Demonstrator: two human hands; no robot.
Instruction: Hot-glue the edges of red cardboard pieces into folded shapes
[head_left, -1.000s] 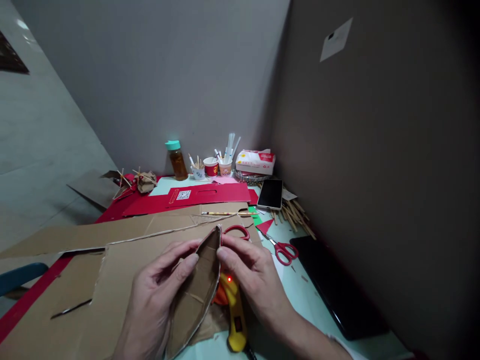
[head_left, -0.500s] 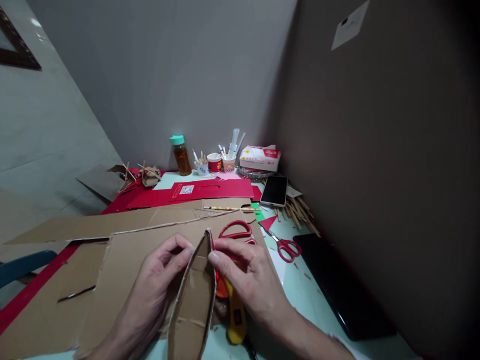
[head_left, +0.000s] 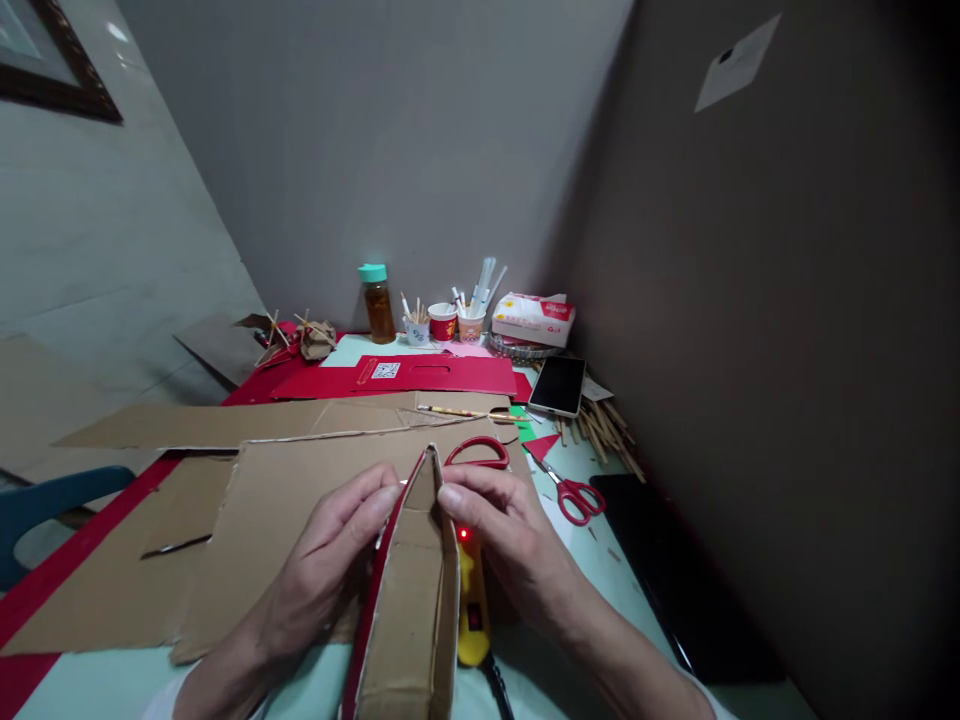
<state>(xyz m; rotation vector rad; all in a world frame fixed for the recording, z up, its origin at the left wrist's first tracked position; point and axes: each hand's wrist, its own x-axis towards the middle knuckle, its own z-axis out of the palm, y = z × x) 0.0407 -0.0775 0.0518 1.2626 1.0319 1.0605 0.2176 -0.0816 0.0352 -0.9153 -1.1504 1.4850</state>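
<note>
A folded cardboard piece [head_left: 409, 590], brown inside with red on its left outer side, comes to a point at its far end. My left hand [head_left: 334, 555] pinches its left wall near that tip. On the opposite wall, my right hand [head_left: 517, 545] grips with thumb and fingers. Just right of the piece lies a yellow glue gun [head_left: 472, 610] with a lit red light, partly hidden by my right hand. Red-handled scissors [head_left: 478, 452] show behind the tip, their lower part covered by the hand.
Large cardboard sheets [head_left: 262, 530] spread across the left of the table. Smaller red scissors [head_left: 577, 497], a phone [head_left: 557, 386], wooden sticks [head_left: 611, 435] and a black panel [head_left: 675, 570] lie right. Along the wall stand a bottle [head_left: 378, 308], cups [head_left: 442, 325] and a tissue pack [head_left: 534, 319].
The cardboard piece has turned, so its red outer side now shows on the left. Both hands keep hold near the tip. The view has shifted slightly left.
</note>
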